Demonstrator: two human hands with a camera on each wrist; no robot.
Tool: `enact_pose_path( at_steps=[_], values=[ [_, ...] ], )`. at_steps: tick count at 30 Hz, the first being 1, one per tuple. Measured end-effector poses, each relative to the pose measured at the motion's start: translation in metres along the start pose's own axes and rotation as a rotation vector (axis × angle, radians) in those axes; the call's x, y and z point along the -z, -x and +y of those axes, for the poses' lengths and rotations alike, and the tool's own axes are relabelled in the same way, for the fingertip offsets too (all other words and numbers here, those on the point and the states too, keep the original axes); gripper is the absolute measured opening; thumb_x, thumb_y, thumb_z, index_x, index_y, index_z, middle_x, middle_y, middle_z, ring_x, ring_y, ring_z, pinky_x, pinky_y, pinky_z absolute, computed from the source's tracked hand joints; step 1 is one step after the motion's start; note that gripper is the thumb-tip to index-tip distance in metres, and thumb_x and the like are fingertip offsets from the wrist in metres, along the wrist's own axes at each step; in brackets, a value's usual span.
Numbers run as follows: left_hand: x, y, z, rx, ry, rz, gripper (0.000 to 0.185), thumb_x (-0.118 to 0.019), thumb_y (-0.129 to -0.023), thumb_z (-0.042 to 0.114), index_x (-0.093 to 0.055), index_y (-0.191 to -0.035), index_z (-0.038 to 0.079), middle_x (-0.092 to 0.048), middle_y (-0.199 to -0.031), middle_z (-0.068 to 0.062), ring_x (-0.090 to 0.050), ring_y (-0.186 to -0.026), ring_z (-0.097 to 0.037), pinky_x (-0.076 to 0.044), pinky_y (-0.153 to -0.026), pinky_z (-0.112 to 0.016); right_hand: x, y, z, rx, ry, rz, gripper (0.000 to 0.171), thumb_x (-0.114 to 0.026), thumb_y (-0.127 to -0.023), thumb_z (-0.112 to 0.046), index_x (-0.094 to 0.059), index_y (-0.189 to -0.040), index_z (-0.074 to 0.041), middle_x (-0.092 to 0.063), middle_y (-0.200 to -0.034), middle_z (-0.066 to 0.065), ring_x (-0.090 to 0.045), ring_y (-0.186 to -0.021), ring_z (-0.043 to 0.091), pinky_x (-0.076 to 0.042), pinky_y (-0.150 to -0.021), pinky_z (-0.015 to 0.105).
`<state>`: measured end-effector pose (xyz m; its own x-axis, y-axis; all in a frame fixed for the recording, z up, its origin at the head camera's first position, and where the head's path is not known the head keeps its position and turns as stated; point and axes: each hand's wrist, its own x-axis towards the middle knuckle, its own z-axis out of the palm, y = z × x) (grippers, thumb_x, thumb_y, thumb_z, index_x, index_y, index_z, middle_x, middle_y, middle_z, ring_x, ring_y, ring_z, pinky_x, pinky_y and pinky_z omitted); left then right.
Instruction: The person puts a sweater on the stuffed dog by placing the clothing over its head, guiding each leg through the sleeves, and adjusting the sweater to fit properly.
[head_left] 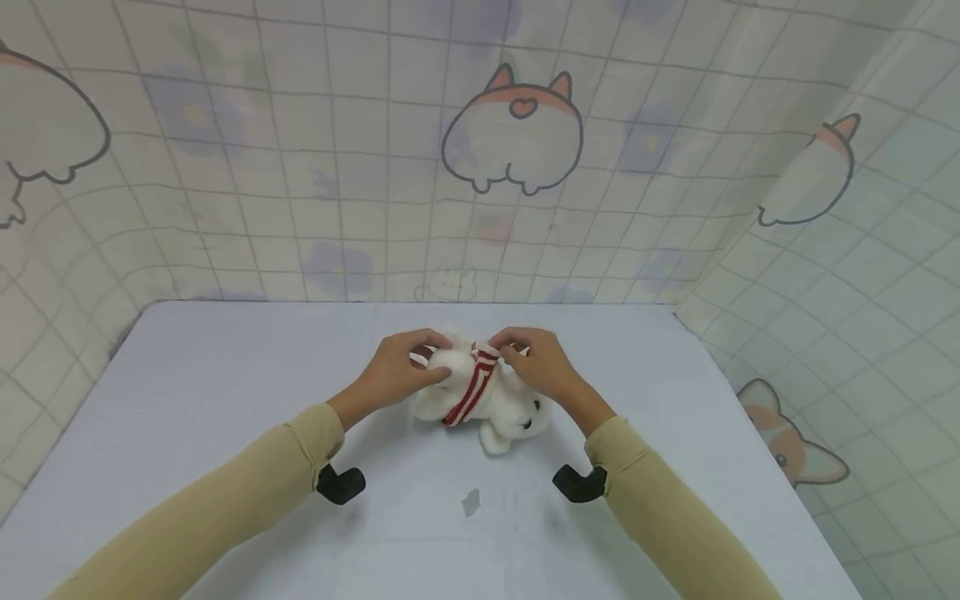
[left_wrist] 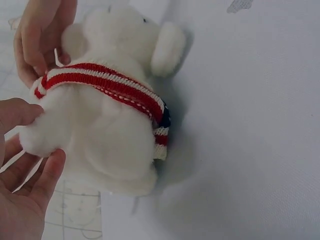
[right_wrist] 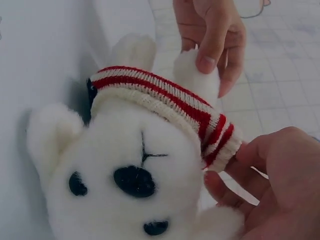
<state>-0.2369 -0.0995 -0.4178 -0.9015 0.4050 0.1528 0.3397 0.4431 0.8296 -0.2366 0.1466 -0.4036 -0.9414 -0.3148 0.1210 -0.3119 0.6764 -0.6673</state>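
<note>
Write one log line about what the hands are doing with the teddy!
left hand: holds white fluffy plush bear | right hand: pinches red-and-white striped knit band | surface: pale blue table

Table [head_left: 225,375]: a pale, bluish-white top that ran back to the wall and filled the lower half of the head view.
Scrap [head_left: 470,502]: a small grey fleck that lay on the table near its front edge, well apart from everything else.
Backdrop [head_left: 300,167]: a cloth with a grid of pale squares and faint purple flowers that hung behind the table and wrapped round both sides.
Cartoon print [head_left: 513,132]: a round corgi rear with orange ears and a heart mark, drawn high on the backdrop at centre.
Corgi face [head_left: 787,437]: a printed orange-eared head, low on the right side cloth, just beside the table's right edge.
</note>
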Motion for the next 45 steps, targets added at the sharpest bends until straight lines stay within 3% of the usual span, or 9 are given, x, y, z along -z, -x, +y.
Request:
enact_pose_path(
  at_steps=[7,12,15,19,22,28,35,40,45],
  values=[
    [0.000,0.003,-0.001,0.012,-0.015,-0.004,0.030,-0.075,-0.083,0.016,-0.066,-0.111,0.011,-0.067,-0.114,-0.006,-0.063,-0.101,-0.022,-0.057,-0.083,-0.033,-0.001,0.001,0.004,0.024,0.024,-0.086,0.027,-0.050,-0.096,-0.011,-0.073,-0.110,-0.012,-0.073,-0.106,0.006,-0.061,-0.082,0.016,-0.047,-0.065,0.027],
    [0.000,0.005,-0.002,0.030,0.000,0.009,0.032,-0.077,-0.082,0.018,-0.066,-0.112,0.012,-0.066,-0.116,-0.006,-0.065,-0.101,-0.022,-0.057,-0.082,-0.032,-0.007,0.001,0.004,-0.018,0.056,-0.095,0.021,-0.059,-0.094,-0.016,-0.074,-0.109,-0.012,-0.071,-0.082,0.005,-0.051,-0.063,0.009,-0.042,-0.057,0.023],
    [0.000,0.006,-0.003,0.021,0.023,0.027,0.033,-0.078,-0.081,0.017,-0.066,-0.111,0.010,-0.065,-0.115,-0.008,-0.065,-0.101,-0.023,-0.057,-0.084,-0.032,-0.011,0.001,0.003,-0.049,0.064,-0.082,0.020,-0.064,-0.092,-0.017,-0.076,-0.107,-0.012,-0.071,-0.081,0.004,-0.051,-0.064,0.008,-0.044,-0.058,0.022],
    [-0.001,0.006,-0.004,-0.008,0.046,0.046,0.031,-0.078,-0.081,0.014,-0.066,-0.108,0.007,-0.065,-0.111,-0.010,-0.065,-0.102,-0.025,-0.056,-0.088,-0.034,-0.015,0.001,0.001,-0.029,0.031,-0.065,0.021,-0.067,-0.089,-0.013,-0.075,-0.108,-0.012,-0.074,-0.096,0.003,-0.057,-0.077,0.010,-0.048,-0.067,0.023],
    [-0.001,0.007,-0.005,-0.011,0.043,0.052,0.030,-0.078,-0.081,0.013,-0.066,-0.107,0.006,-0.066,-0.109,-0.010,-0.066,-0.101,-0.026,-0.056,-0.089,-0.035,-0.017,0.002,-0.001,-0.006,-0.001,-0.063,0.024,-0.066,-0.088,-0.009,-0.074,-0.111,-0.011,-0.073,-0.098,0.005,-0.057,-0.080,0.013,-0.047,-0.065,0.024],
    [-0.003,0.006,-0.007,-0.006,0.070,0.042,0.030,-0.078,-0.081,0.014,-0.067,-0.107,0.007,-0.067,-0.110,-0.010,-0.066,-0.102,-0.026,-0.056,-0.087,-0.035,-0.022,0.001,-0.001,-0.001,0.041,-0.025,0.021,-0.067,-0.088,-0.009,-0.075,-0.107,-0.012,-0.073,-0.095,0.006,-0.053,-0.071,0.011,-0.042,-0.059,0.021],
    [-0.006,0.003,-0.011,0.088,0.062,0.078,0.026,-0.081,-0.078,0.022,-0.066,-0.097,0.011,-0.068,-0.104,-0.005,-0.069,-0.102,-0.022,-0.057,-0.084,-0.034,-0.027,-0.001,0.003,0.069,0.137,-0.028,0.014,-0.068,-0.088,-0.016,-0.076,-0.099,-0.017,-0.072,-0.096,-0.001,-0.047,-0.065,0.009,-0.038,-0.054,0.021],
    [-0.010,0.002,-0.015,0.190,0.136,0.062,0.025,-0.081,-0.078,0.026,-0.067,-0.094,0.011,-0.072,-0.096,-0.005,-0.070,-0.094,-0.018,-0.056,-0.079,-0.030,-0.036,0.001,0.006,0.083,0.111,-0.029,0.018,-0.064,-0.091,-0.014,-0.070,-0.108,-0.017,-0.066,-0.111,-0.001,-0.051,-0.075,0.009,-0.041,-0.059,0.020],
    [-0.008,0.001,-0.014,0.167,0.123,0.025,0.024,-0.077,-0.083,0.025,-0.071,-0.102,0.012,-0.073,-0.100,-0.006,-0.069,-0.097,-0.020,-0.057,-0.079,-0.032,-0.040,0.005,0.006,0.106,0.098,0.009,0.019,-0.063,-0.090,-0.012,-0.067,-0.109,-0.016,-0.064,-0.116,-0.001,-0.052,-0.076,0.009,-0.041,-0.059,0.021]
  ],
)
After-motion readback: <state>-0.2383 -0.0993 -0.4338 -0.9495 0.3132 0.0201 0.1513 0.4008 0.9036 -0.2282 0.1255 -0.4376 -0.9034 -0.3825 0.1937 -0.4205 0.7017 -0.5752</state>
